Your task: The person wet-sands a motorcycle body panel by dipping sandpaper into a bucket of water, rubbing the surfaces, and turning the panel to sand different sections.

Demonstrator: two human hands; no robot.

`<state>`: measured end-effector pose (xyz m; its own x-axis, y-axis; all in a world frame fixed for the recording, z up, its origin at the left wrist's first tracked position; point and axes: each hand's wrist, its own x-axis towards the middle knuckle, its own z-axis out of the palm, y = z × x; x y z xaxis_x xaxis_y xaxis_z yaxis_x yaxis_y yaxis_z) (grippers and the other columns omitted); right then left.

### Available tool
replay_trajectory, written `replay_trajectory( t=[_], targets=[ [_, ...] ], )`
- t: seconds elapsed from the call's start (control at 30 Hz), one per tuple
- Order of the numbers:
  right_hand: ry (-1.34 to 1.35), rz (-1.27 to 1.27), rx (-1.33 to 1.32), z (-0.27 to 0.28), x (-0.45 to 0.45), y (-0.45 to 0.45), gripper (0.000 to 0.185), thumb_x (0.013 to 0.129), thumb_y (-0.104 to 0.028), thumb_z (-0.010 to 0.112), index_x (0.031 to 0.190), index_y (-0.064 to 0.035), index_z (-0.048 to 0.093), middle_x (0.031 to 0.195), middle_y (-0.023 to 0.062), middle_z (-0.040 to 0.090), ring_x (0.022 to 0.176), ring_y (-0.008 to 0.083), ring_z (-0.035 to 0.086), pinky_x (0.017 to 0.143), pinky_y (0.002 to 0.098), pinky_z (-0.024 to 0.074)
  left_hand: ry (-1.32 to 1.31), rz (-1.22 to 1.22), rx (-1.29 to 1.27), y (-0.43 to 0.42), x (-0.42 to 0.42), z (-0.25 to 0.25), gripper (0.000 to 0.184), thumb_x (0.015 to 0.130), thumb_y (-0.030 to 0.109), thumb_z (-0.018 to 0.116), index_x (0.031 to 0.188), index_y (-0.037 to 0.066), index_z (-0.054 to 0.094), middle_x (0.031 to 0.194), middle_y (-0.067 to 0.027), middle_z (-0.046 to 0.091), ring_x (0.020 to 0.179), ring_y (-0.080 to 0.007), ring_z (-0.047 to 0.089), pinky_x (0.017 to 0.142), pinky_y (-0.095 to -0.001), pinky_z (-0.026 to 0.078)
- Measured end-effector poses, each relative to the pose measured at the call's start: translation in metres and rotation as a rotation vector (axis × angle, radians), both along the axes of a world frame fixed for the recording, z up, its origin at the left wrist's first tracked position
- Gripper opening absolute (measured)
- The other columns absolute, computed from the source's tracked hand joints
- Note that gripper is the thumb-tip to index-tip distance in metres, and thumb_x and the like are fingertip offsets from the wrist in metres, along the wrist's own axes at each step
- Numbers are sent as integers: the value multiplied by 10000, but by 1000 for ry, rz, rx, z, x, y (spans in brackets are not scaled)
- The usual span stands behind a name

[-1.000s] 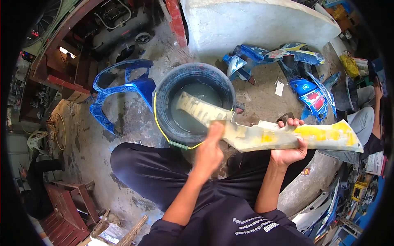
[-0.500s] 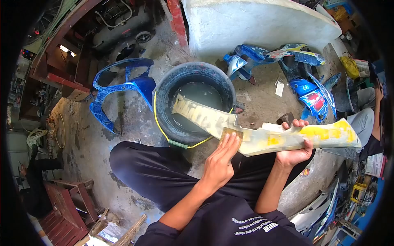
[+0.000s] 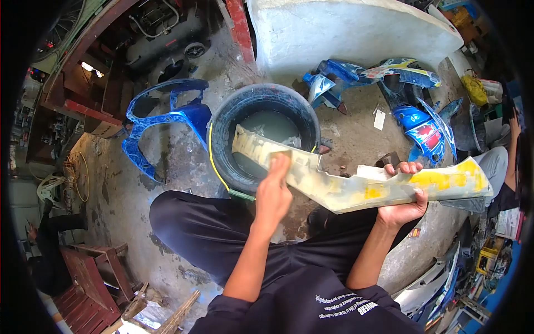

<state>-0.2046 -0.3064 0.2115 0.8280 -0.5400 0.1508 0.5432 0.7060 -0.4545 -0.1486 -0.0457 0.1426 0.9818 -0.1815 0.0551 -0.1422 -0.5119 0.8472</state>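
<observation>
Our right hand curls closed around the panel; our left hand, fingers bent together, presses a tan pad onto it. We do best with flat, even strokes, bracing the panel, its far end over the bucket.

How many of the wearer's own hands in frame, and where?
2. The left hand, blurred, is at the yellow-and-grey panel where it overlaps the black bucket. The right hand grips the panel farther right; its fingers are partly hidden behind it.
</observation>
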Motion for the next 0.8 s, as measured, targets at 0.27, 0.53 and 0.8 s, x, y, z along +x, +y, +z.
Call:
replay_trajectory(
  t=[0.27, 0.53, 0.8],
  targets=[
    [-5, 2, 20, 1, 0, 0, 554, 727, -168, 655, 1240, -53, 481, 1078, 82, 530, 1065, 234, 529, 1019, 465, 379, 31, -77, -110, -20, -17, 29, 624, 850, -155, 485, 1452, -8, 555, 1488, -273, 521, 1460, -364, 434, 1210, -405, 365],
    [-48, 44, -4, 5, 0, 1, 575, 695, -164, 657, 1233, -63, 478, 1049, 77, 531, 1029, 229, 532, 1023, 464, 376, 32, -52, -178, -27, -14, 32, 562, 899, -124, 475, 1445, -19, 557, 1516, -270, 493, 1469, -355, 422, 1222, -399, 341],
    [-23, 52, -36, 8, 0, 6, 578, 684, -148, 654, 1226, -73, 466, 1040, 55, 503, 1019, 212, 532, 1018, 457, 370, 5, -154, -225, -34, -18, 33, 588, 891, -102, 453, 1475, -48, 505, 1522, -311, 461, 1459, -421, 402, 1213, -430, 350]
  ],
)
